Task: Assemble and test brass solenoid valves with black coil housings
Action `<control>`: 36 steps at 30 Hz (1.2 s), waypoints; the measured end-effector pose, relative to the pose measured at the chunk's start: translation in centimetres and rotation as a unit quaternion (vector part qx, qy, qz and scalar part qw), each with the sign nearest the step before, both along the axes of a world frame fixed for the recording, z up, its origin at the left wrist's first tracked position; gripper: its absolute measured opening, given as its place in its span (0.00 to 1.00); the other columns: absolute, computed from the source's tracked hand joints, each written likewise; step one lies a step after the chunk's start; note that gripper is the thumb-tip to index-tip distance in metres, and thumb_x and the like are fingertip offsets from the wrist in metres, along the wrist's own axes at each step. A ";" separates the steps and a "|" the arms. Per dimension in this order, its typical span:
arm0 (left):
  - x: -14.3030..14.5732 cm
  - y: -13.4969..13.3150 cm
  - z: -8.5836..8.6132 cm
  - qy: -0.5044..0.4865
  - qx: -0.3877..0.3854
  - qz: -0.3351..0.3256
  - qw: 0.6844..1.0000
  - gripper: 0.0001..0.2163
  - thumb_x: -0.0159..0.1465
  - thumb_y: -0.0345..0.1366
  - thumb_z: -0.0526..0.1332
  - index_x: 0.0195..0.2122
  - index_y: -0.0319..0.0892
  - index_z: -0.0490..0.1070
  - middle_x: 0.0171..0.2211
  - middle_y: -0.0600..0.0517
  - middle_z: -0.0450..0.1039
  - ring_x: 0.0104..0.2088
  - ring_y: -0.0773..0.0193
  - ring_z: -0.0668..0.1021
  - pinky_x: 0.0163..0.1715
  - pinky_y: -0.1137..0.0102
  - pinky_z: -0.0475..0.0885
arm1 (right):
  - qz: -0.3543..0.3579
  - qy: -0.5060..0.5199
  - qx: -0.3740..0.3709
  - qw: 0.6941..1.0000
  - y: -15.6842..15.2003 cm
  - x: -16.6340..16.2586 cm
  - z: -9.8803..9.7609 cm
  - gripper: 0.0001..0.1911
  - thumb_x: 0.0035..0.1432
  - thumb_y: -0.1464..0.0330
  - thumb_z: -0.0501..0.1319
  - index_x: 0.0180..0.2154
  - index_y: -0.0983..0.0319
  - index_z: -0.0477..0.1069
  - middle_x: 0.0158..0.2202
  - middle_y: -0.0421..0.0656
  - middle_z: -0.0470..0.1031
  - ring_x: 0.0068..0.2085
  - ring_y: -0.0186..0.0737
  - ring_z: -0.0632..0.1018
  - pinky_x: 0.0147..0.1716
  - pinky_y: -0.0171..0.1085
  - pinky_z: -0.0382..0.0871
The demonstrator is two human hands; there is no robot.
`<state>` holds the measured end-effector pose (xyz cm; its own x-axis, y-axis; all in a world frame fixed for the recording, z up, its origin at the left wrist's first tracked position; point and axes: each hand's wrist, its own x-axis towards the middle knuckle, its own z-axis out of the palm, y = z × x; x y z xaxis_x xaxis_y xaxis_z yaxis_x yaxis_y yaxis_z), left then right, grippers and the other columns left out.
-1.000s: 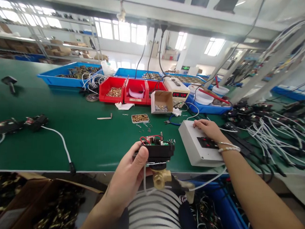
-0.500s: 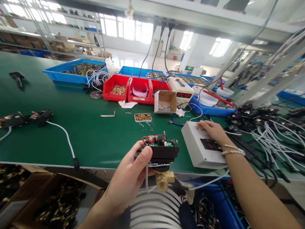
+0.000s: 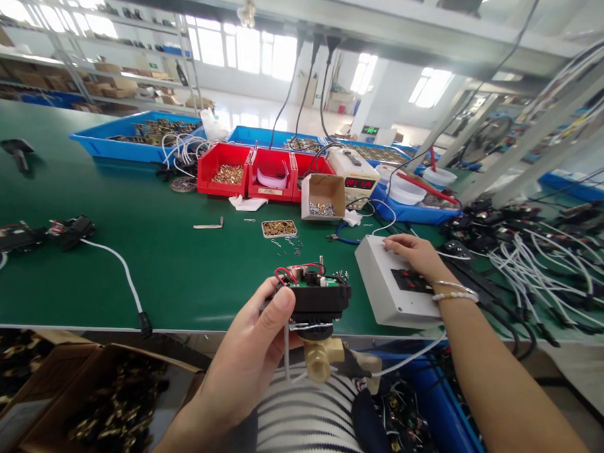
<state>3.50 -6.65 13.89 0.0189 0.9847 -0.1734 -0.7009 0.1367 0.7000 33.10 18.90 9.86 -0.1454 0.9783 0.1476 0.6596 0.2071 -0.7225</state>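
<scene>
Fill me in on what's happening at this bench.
A person's left hand grips an open-topped black unit with a brass fitting beneath it, while the right hand is on a grey box. Beyond them on the green bench sit a small tray of brass-coloured pieces and, farther back, red bins.

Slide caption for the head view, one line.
Left hand holds a black unit with brass fitting; right hand on grey box.
</scene>
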 end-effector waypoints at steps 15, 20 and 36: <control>0.0 0.1 0.0 -0.003 -0.009 0.011 1.000 0.26 0.57 0.51 0.70 0.49 0.38 0.73 0.29 0.48 0.78 0.28 0.61 0.80 0.28 0.73 0.75 | 0.009 0.014 -0.030 0.999 -0.1 -0.5 0.5 0.39 0.25 0.35 0.69 0.29 0.61 0.78 0.34 0.47 0.80 0.39 0.52 0.78 0.45 0.46 0.71; 0.0 -0.1 -0.4 0.011 -0.039 0.025 0.999 0.24 0.57 0.52 0.69 0.46 0.38 0.74 0.33 0.46 0.79 0.32 0.57 0.81 0.33 0.68 0.77 | 0.007 0.020 -0.037 0.999 -0.2 -0.7 0.8 0.38 0.24 0.36 0.70 0.28 0.61 0.78 0.32 0.46 0.80 0.38 0.51 0.77 0.45 0.47 0.69; -0.1 0.2 -0.3 0.002 -0.017 0.032 0.999 0.21 0.60 0.51 0.67 0.43 0.37 0.76 0.33 0.45 0.80 0.32 0.59 0.81 0.32 0.71 0.78 | 0.021 0.014 -0.042 0.999 -0.5 -0.7 0.7 0.32 0.32 0.41 0.70 0.31 0.60 0.78 0.34 0.46 0.80 0.38 0.50 0.77 0.45 0.46 0.70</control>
<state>3.36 -6.47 13.63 -0.0444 0.9772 -0.2076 -0.7064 0.1162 0.6982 32.43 18.41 10.53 -0.1842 0.9803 0.0706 0.6315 0.1731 -0.7558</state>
